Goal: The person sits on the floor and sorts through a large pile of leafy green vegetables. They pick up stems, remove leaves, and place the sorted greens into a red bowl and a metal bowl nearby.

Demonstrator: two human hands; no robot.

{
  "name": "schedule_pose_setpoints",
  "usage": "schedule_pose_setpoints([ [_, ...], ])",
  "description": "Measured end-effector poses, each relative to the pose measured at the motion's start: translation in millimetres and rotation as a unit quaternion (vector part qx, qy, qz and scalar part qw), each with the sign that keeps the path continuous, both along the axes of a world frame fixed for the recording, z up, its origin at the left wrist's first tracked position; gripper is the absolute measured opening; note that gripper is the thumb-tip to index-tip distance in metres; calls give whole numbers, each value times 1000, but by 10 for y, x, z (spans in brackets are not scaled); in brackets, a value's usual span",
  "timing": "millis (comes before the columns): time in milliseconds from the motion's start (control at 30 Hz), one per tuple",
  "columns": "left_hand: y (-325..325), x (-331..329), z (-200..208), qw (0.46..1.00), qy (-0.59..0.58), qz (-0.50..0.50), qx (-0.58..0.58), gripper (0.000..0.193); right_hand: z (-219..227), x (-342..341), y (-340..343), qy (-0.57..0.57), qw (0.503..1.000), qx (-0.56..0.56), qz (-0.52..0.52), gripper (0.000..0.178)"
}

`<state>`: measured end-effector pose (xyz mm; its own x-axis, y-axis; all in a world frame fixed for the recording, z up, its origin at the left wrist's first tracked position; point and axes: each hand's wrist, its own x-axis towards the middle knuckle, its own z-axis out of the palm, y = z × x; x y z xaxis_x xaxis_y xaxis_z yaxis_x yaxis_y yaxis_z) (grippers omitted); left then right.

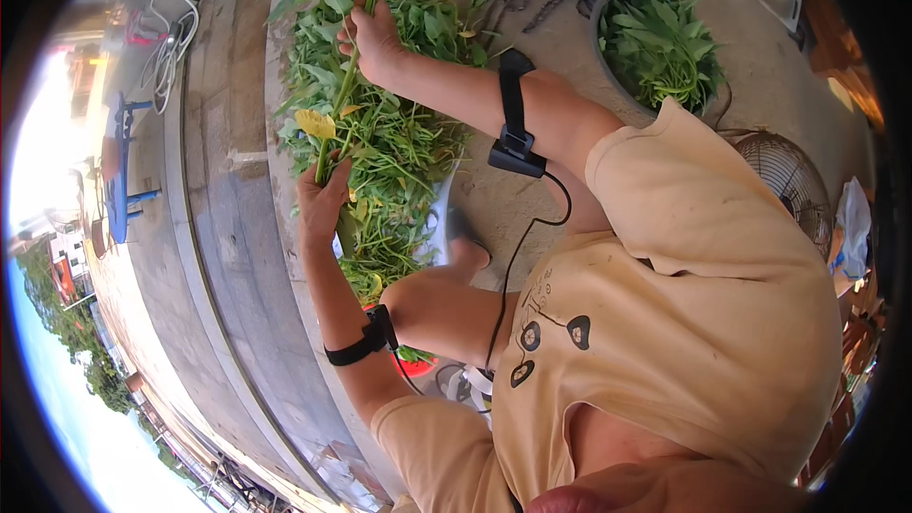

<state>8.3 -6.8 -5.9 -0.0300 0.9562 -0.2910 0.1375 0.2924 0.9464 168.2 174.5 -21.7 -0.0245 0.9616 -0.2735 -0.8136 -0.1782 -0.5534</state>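
The person sits with one knee (408, 304) bent close to a loose heap of leafy greens (408, 147), probably water spinach by the long leaves and slim stems. The right hand (375, 43) has its fingers curled snugly around the upper part of a long stalk (347, 87); the left hand (323, 198) closes thumb and fingers on the lower stems, with no visible gap in either grasp. Gripping at two well-separated places seems to hold the stalk steady and lift it above the heap, leaving a yellow leaf (315, 123) exposed between the hands. The heap lies on the ground directly below them, probably placed there for easy reach, and a pale sheet or sack (441, 218) shows at its edge, perhaps to separate it from the ground.

On the person's right, apart from the heap, stands a round grey basin (598, 36). The greens in it (660, 49) are packed to the rim, leaves mostly toward its far side and stems toward the near side, which suggests deliberate bundling. Under the left forearm a red container (414, 368) shows only partly, with some greens at its edge; how full it is cannot be told.
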Motion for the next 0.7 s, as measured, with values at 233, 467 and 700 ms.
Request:
schedule_pose_setpoints([
  [233,-621,-1129,-496,919,393,-22,-33,26,-206,651,865,-56,973,39,-222,7],
  [467,-1129,-2177,-1139,883,383,97,-254,70,167,1461,1338,-278,894,53,-348,20],
  [700,-315,-1275,-434,965,123,219,-76,30,-1,3499,1676,-577,763,42,-289,26],
])
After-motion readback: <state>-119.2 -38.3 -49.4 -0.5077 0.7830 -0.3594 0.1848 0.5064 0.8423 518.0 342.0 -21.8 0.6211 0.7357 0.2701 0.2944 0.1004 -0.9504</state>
